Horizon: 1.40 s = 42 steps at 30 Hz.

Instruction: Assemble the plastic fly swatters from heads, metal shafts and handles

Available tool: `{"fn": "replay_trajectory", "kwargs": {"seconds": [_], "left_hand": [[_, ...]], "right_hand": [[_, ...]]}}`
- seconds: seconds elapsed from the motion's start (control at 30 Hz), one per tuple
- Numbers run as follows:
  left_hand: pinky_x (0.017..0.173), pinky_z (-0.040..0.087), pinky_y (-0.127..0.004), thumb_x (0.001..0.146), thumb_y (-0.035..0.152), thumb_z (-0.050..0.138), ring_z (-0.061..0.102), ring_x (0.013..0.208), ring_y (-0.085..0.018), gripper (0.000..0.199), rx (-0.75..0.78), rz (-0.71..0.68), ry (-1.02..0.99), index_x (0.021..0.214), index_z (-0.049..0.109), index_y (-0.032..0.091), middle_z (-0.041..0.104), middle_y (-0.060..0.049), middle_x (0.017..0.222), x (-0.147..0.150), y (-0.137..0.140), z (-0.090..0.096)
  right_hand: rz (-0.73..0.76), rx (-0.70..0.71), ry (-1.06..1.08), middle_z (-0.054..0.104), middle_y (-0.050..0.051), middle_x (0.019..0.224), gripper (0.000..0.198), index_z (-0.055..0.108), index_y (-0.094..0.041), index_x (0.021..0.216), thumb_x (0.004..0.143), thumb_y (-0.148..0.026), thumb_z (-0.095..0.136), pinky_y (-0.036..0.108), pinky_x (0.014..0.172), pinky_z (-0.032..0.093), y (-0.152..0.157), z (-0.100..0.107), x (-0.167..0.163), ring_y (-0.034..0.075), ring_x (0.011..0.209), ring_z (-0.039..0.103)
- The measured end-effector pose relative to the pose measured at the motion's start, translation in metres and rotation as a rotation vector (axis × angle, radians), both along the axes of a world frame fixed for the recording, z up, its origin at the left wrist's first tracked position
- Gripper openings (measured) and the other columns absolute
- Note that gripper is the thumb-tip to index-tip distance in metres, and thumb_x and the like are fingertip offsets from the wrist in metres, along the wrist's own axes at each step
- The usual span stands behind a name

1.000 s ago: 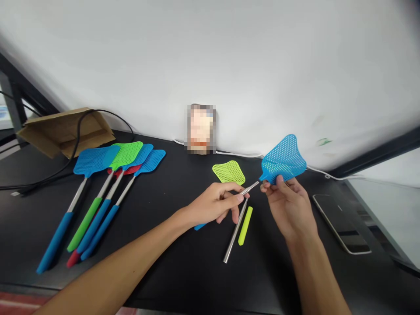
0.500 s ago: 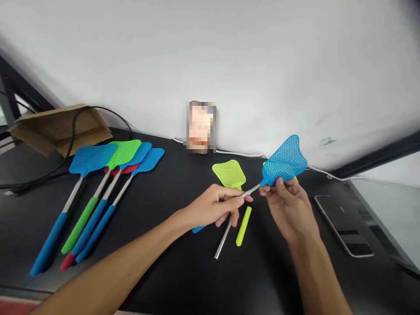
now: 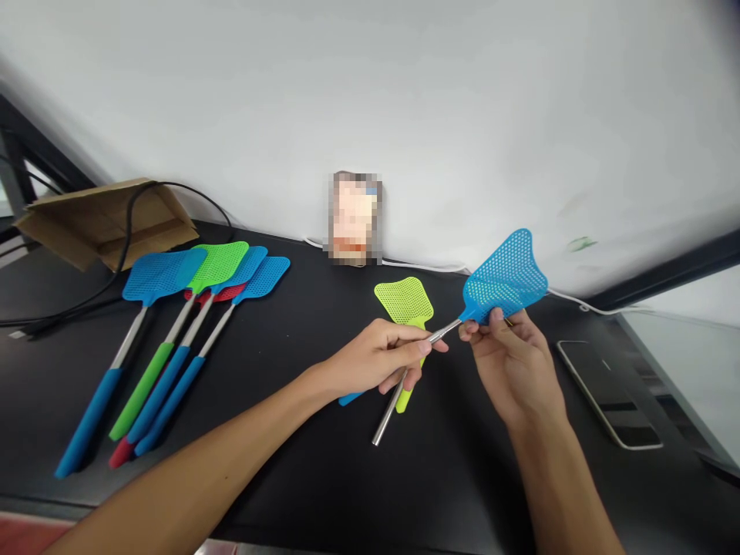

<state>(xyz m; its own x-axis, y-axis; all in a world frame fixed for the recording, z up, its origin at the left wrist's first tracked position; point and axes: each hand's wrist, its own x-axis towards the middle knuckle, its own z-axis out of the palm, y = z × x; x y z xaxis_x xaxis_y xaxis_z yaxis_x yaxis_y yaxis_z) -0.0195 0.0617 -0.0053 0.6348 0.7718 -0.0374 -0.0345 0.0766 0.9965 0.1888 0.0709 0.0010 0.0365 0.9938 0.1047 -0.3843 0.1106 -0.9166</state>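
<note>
My left hand [image 3: 385, 356] is closed around the metal shaft [image 3: 445, 331] of a blue fly swatter, pinching it between thumb and fingers. My right hand [image 3: 514, 358] grips the lower edge of that blue fly swatter's perforated head [image 3: 506, 277], which is bent. A blue end [image 3: 351, 398] pokes out below my left hand, in line with the shaft. Under the same hand lie a yellow-green fly swatter head [image 3: 405, 299], a bare metal rod [image 3: 386, 420] and a yellow-green grip [image 3: 404, 399]. My left hand hides how these join.
Several blue, green and red fly swatters [image 3: 156, 277] lie overlapping at the left. Behind them are an open cardboard box [image 3: 109, 220] and a black cable [image 3: 128, 231]. A phone [image 3: 610, 395] rests at the right. A blurred-out object [image 3: 354, 220] leans against the wall, near a white cable [image 3: 425, 267].
The yellow-green grip has shifted left, partly under my left hand. Yellow-green edges behind the blue head no longer show. My right hand has risen slightly with the head.
</note>
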Motion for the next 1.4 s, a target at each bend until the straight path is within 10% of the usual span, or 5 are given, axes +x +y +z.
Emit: {"fn": "replay_trajectory", "kwargs": {"seconds": [0.43, 0.83, 1.23, 1.4], "left_hand": [[0.048, 0.029, -0.022, 0.101, 0.041, 0.049, 0.034, 0.046, -0.006, 0.043, 0.111, 0.134, -0.002, 0.121, 0.069, 0.008, 0.039, 0.007, 0.056, -0.001, -0.001, -0.001], [0.052, 0.04, -0.028, 0.102, 0.021, 0.041, 0.059, 0.056, -0.017, 0.035, 1.248, 0.424, 0.894, 0.13, 0.06, 0.014, 0.065, -0.003, 0.069, -0.002, -0.005, -0.019], [0.089, 0.05, -0.031, 0.107, 0.036, 0.036, 0.069, 0.1, -0.018, 0.021, 0.444, 0.541, 0.033, 0.104, 0.051, 0.021, 0.075, -0.008, 0.111, 0.014, -0.031, 0.018], [0.097, 0.045, -0.035, 0.105, 0.032, 0.039, 0.065, 0.105, -0.02, 0.026, 0.565, 0.344, 0.064, 0.108, 0.061, 0.02, 0.074, -0.01, 0.116, 0.021, -0.032, 0.01]], "right_hand": [[-0.093, 0.08, -0.145, 0.068, 0.004, 0.081, 0.013, 0.066, -0.018, 0.085, 0.091, -0.028, 0.071, 0.03, 0.064, 0.051, -0.007, -0.007, -0.015, 0.015, 0.07, 0.063], [-0.41, 0.027, -0.482, 0.045, -0.005, 0.047, 0.046, 0.047, -0.021, 0.053, 0.093, -0.036, 0.063, 0.028, 0.047, 0.039, -0.022, -0.017, -0.028, 0.011, 0.044, 0.046], [0.07, 0.121, -0.732, 0.067, 0.003, 0.089, 0.028, 0.064, -0.022, 0.117, 0.1, -0.041, 0.053, 0.029, 0.07, 0.049, -0.067, -0.002, -0.058, 0.018, 0.075, 0.062], [-0.276, -0.017, -0.976, 0.067, 0.003, 0.08, 0.033, 0.066, -0.023, 0.117, 0.099, -0.046, 0.051, 0.029, 0.057, 0.041, -0.115, -0.013, -0.027, 0.02, 0.064, 0.059]]}}
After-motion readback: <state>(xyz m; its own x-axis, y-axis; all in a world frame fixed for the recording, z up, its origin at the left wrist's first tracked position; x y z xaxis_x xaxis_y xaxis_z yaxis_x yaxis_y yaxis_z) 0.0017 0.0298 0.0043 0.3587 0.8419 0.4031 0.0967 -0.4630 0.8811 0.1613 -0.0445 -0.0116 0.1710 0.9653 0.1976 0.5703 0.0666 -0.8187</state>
